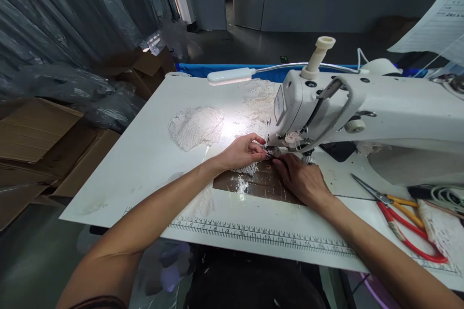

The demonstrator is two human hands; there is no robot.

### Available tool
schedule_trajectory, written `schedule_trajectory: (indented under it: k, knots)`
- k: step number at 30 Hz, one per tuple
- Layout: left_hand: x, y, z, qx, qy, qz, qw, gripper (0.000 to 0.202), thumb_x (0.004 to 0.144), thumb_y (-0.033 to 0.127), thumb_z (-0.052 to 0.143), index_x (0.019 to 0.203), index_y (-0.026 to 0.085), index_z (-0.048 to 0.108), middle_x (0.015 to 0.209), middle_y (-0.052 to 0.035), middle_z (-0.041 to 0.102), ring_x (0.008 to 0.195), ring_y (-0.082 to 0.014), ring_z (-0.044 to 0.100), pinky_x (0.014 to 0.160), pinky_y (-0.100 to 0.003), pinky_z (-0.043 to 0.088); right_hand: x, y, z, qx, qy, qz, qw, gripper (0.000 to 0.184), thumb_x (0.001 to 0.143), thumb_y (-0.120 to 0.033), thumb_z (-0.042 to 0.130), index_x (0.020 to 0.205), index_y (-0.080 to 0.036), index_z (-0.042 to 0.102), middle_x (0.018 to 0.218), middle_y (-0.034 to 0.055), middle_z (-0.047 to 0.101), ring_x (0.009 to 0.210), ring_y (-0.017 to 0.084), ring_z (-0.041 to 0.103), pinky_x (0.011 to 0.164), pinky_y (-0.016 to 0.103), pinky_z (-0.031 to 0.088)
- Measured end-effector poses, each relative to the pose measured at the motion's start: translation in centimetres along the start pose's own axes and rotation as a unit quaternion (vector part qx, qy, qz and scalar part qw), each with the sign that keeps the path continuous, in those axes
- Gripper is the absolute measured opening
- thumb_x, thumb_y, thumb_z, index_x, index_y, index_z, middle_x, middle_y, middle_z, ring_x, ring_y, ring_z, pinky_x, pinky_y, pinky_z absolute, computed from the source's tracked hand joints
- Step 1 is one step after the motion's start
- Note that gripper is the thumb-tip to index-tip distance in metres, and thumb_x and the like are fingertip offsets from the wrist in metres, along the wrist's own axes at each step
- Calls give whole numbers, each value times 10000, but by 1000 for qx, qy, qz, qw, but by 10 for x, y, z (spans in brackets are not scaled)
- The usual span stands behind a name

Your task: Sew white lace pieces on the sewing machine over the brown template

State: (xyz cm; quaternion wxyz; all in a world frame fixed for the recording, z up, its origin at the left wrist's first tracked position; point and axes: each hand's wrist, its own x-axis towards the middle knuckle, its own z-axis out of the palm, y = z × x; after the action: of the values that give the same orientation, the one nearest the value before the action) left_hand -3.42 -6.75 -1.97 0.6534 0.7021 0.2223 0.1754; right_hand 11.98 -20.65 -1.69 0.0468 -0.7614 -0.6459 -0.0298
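Observation:
Both hands meet at the needle area of a white sewing machine (326,106). My left hand (244,150) comes in from the left with thumb and index finger pinched close to the presser foot (272,150). A piece of white lace fabric (248,169) shows just below its fingertips and seems held there. My right hand (300,176) rests on the brown plate (250,186) beside the foot, fingers curled inward. A small thin dark piece is visible between the two hands' fingertips; its kind is unclear, and the right fingertips are partly hidden.
More white lace pieces (197,126) lie on the white table (137,164). A lamp (232,76) lights the sewing area. Red-handled scissors (409,231) and an orange-handled tool (406,207) lie at right. A ruler strip (268,237) runs along the front edge; cardboard boxes (36,130) stand left.

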Motion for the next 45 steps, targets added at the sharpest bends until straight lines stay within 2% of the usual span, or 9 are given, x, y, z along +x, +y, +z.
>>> schedule_trajectory:
  k: [9,18,26,28,30,33,36,40,45]
  knots:
    - [-1,-4,-1,19,11,25,999,341,787,154,687,1069,139,497,780,-22,664,721,-118,653,724,-310,549,11,-4,-6,54,-5,4,999,375,999,-431,314,1045,-186,594,864,80,700,664,224,648,477,279,311]
    - [-5,-2,2,60,19,52,997,320,837,163,631,1103,143,454,783,-21,656,702,-106,642,677,-278,544,13,-4,-3,61,-4,-5,998,349,998,-391,332,1002,-164,597,882,105,694,741,250,664,479,262,266]
    - [-8,2,1,121,13,60,991,371,832,165,624,1150,153,434,842,-41,690,757,-124,662,685,-270,546,13,-5,-6,65,19,-31,997,392,994,-431,312,986,-168,603,800,85,685,636,213,627,479,262,266]
    - [-14,18,-4,207,-30,86,974,360,840,207,637,1153,157,468,888,-50,701,759,-127,661,660,-255,540,5,0,-7,86,42,-62,993,424,993,-444,295,992,-160,610,767,76,681,604,193,608,491,266,280]
    - [-20,35,-13,328,-69,136,932,267,854,272,644,1080,158,559,909,-50,698,777,-139,655,659,-260,533,-6,9,-9,114,64,-116,985,435,990,-450,303,971,-158,625,756,71,679,607,176,598,526,272,317]
    - [-24,54,-27,471,4,203,859,183,917,309,564,947,143,636,946,-68,678,818,-160,637,672,-286,528,-21,30,-13,127,94,-163,974,416,995,-398,321,878,-167,647,757,59,666,637,157,584,571,276,350]
    - [-23,56,-28,537,43,230,811,188,952,260,497,974,133,634,990,-85,662,864,-170,623,667,-286,534,-24,51,-14,72,160,-108,979,365,975,-375,379,906,-157,664,853,101,656,760,213,585,621,309,382]
    - [-22,43,-7,562,-25,240,791,192,964,222,472,973,110,628,981,-99,644,860,-164,618,651,-262,542,-12,59,-14,120,193,-89,970,277,929,-306,442,1043,-157,647,1019,142,630,974,296,550,784,402,444]
    - [-19,26,8,527,-41,258,809,217,968,236,464,1011,107,632,960,-100,631,845,-167,621,707,-294,556,0,35,-15,248,94,-83,961,239,906,-245,438,913,-175,666,829,87,624,762,223,585,661,331,470]
